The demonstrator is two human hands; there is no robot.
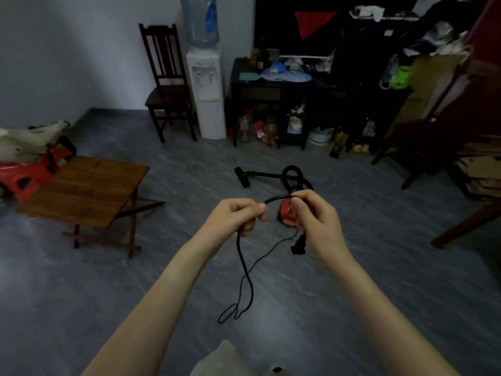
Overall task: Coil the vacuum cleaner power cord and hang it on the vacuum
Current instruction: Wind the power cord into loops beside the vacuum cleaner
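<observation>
A black power cord [245,270] stretches between my two hands in a short arc. My left hand [238,214] pinches it at the left end of the arc. My right hand [315,213] grips the other end, and the plug [298,246] dangles below it. From my left hand the cord hangs down and loops on the grey floor. A small red vacuum cleaner [287,213] sits on the floor just beyond my hands, partly hidden by the right one. Its black hose and floor nozzle [245,176] lie behind it.
A low wooden folding table [81,191] stands at the left, with a red object and a white bag beyond it. A dark chair [168,85], a water dispenser [207,93] and a cluttered dark cabinet [271,88] line the far wall. More furniture stands at the right.
</observation>
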